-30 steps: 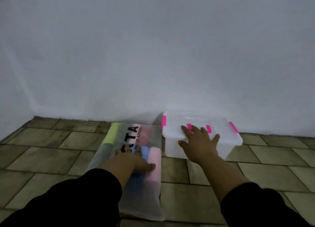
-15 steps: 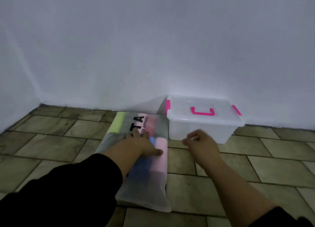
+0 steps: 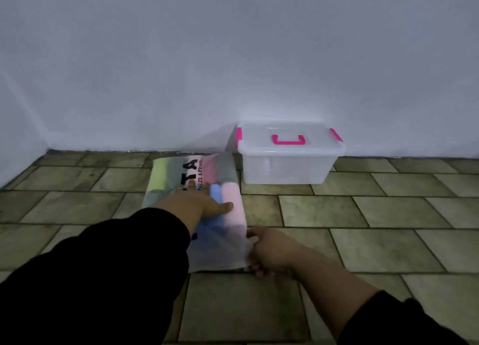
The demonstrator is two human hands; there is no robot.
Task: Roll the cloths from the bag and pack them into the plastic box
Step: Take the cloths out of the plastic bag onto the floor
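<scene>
A person is reaching forward and down over a tiled floor [image 3: 324, 209], both arms wearing black sleeves [image 3: 98, 272]. A frosted plastic bag [image 3: 220, 254] with black lettering is lying flat on the tiles, its far end touching the base of a white wall [image 3: 233, 59]. Folded cloths [image 3: 232, 202] are showing through it in pink, blue, yellow-green and grey, all lying inside the bag.

The left hand [image 3: 204, 202] is resting palm down on the middle of the bag, fingers straight and spread and the thumb pointing right, pressing on the cloths and gripping nothing. The right hand [image 3: 269, 251] is sitting at the bag's near right corner, fingers curled. It is pinching the plastic edge, thumb on top and fingertips tucked underneath.

Just beside the bag's far right corner, a clear plastic box [image 3: 285, 168] is standing upright on the floor against the wall. Its lid [image 3: 259, 137] is sitting closed on top. The lid is carrying a pink handle [image 3: 288, 140] at its middle, and pink latches [image 3: 239, 134] are sitting at both ends. Neither hand is touching the box.
</scene>
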